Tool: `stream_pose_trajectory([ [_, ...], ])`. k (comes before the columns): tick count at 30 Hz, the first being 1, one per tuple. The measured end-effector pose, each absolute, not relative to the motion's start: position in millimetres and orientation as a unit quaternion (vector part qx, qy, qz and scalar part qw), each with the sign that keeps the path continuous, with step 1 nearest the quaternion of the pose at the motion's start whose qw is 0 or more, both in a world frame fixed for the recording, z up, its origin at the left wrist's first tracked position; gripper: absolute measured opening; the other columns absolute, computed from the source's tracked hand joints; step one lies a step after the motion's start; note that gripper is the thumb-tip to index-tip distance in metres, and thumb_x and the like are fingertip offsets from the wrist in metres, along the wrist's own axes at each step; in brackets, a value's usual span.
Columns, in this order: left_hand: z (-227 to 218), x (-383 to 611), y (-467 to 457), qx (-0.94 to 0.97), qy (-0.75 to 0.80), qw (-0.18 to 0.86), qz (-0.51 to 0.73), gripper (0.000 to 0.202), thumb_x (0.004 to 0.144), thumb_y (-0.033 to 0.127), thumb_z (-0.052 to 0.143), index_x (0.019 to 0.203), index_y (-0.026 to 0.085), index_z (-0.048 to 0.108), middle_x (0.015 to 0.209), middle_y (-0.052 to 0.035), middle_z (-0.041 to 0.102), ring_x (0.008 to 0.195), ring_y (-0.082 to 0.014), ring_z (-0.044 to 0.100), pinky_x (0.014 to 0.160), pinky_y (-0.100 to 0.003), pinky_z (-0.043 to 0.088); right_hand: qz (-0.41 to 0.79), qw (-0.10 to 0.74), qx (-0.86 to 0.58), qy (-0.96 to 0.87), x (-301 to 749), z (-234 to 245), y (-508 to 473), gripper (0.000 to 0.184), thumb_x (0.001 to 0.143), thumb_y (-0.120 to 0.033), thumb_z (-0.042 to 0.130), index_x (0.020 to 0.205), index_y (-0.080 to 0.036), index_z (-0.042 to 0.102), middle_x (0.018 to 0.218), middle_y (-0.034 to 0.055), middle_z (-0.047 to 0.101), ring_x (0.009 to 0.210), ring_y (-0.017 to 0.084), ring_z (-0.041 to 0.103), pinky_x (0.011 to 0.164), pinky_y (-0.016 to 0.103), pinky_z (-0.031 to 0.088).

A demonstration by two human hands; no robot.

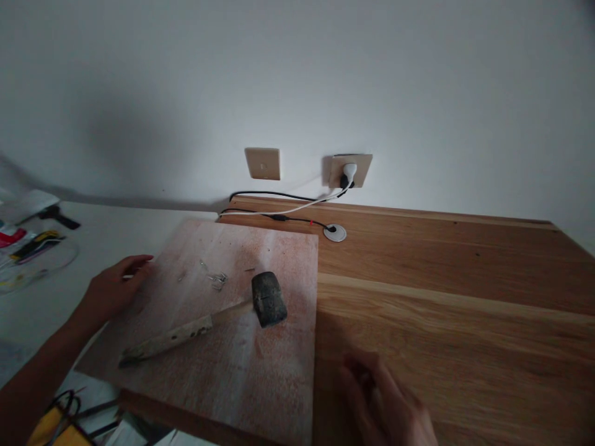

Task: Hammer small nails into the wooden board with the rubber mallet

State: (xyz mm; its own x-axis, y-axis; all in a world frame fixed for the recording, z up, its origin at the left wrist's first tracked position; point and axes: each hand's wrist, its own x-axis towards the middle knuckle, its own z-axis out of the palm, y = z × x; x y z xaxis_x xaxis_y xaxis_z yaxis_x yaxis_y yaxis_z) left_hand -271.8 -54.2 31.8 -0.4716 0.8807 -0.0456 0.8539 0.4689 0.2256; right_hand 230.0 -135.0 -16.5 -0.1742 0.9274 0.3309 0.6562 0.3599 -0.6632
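A pale reddish board (260, 371) lies on the wooden table (441, 297). On it rests a mallet (267, 298) with a dark head and a worn wooden handle pointing to the lower left. A few small nails (214, 279) lie beside the mallet head. My left hand (114, 288) rests on the board's left edge, fingers curled over it. My right hand (383, 402) hovers low over the table just right of the board; it is blurred and in shadow, fingers slightly bent, nothing visible in it.
Two wall plates sit above the table; the right socket (348, 170) holds a white plug, with white and black cables (283, 214) running to a grommet (334, 233). Packets and tools lie on a white surface at far left (28, 248). Cables and a yellow object are at bottom left (65, 421).
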Motion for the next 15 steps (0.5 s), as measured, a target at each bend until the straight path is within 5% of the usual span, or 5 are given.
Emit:
stream_pose_trajectory([
  [3, 34, -272, -53, 0.480, 0.868, 0.086, 0.091, 0.060, 0.100, 0.057, 0.048, 0.134, 0.014, 0.072, 0.123, -0.0121, 0.080, 0.106, -0.0294, 0.076, 0.093, -0.035, 0.056, 0.182, 0.341, -0.485, -0.784, 214, -18, -125, 0.027, 0.114, -0.032, 0.052, 0.137, -0.023, 0.063, 0.117, 0.0107, 0.082, 0.101, 0.025, 0.082, 0.084, 0.034, 0.070],
  [7, 41, -269, -45, 0.463, 0.881, 0.076, 0.057, 0.058, 0.100, 0.056, 0.045, 0.124, 0.012, 0.076, 0.116, -0.0150, 0.081, 0.104, -0.0325, 0.075, 0.084, -0.035, 0.055, 0.183, 0.335, -0.476, -0.792, 194, -20, -123, 0.039, 0.109, -0.026, 0.060, 0.147, -0.020, 0.058, 0.130, 0.0140, 0.080, 0.115, 0.030, 0.079, 0.093, 0.043, 0.070],
  [15, 45, -250, -41, 0.451, 0.886, 0.100, 0.047, 0.058, 0.098, 0.060, 0.044, 0.105, 0.012, 0.077, 0.101, -0.0166, 0.081, 0.097, -0.0351, 0.076, 0.082, -0.039, 0.054, 0.189, 0.354, -0.534, -0.744, 201, -24, -134, 0.031, 0.113, -0.034, 0.051, 0.137, -0.019, 0.063, 0.102, 0.0115, 0.082, 0.090, 0.028, 0.083, 0.077, 0.041, 0.072],
])
